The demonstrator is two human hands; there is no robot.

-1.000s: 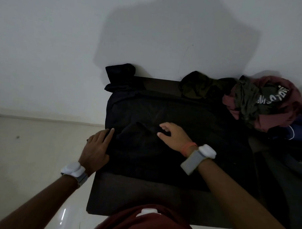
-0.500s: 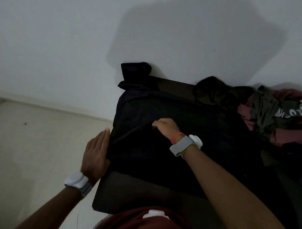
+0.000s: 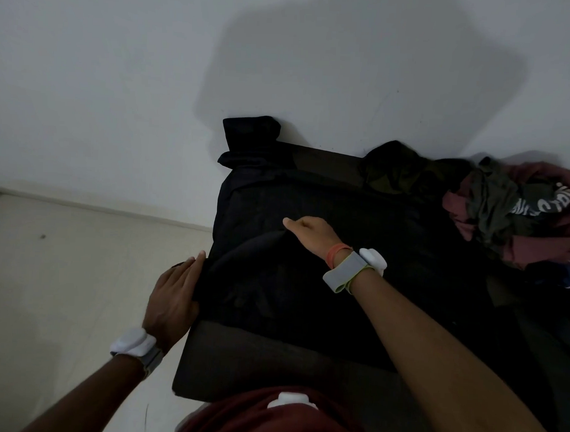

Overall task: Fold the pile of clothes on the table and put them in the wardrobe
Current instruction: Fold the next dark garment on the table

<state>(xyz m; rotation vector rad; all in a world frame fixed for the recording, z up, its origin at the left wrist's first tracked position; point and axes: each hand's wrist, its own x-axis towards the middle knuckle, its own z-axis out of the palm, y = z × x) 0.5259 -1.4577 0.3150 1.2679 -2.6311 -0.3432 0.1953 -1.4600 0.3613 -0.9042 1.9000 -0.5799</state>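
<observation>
White lettering is seen on the crumpled dark green garment (image 3: 495, 203) at the far right, but it is creased and cannot be read.

Black garment (image 3: 307, 291) spread across the dark tabletop (image 3: 239, 366). Left grip (image 3: 172, 296) lies flat against the cloth's left edge, fingers straight. Right grip (image 3: 312, 231) is curled on a fold mid-garment, and a raised ridge runs from it toward the left edge. Folded dark piece (image 3: 250, 140) sits against the wall at the back-left corner. Crumpled pile of clothes (image 3: 510, 214), maroon and olive, sits far right.
</observation>
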